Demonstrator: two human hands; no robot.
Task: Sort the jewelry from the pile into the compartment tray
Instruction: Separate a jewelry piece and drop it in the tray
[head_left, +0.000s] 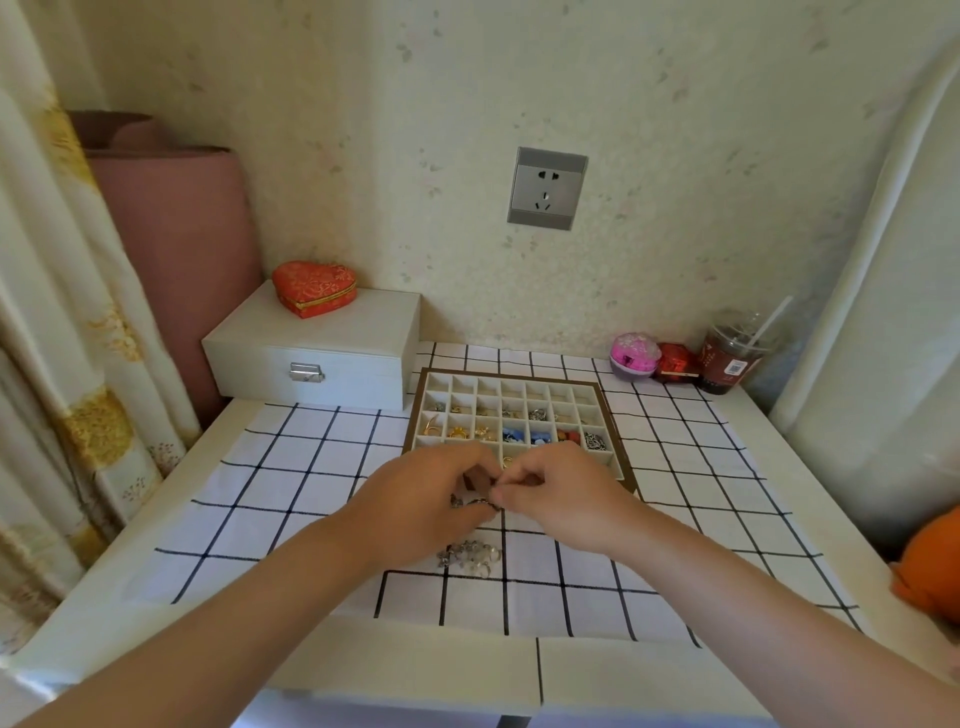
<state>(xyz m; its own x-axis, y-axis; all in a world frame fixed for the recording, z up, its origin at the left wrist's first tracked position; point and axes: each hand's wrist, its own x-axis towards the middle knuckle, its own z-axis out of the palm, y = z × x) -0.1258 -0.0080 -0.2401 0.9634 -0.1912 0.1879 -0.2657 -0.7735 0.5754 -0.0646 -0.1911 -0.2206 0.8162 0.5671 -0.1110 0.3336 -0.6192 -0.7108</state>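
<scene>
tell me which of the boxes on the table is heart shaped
The red box sitting on top of the white case at the back left. The case is rectangular with a metal latch, and the small red box at the back right is not heart shaped.

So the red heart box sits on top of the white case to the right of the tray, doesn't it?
Not quite: in the head view the white case, with the red heart box on top, stands to the left of the tray, not the right.
</scene>
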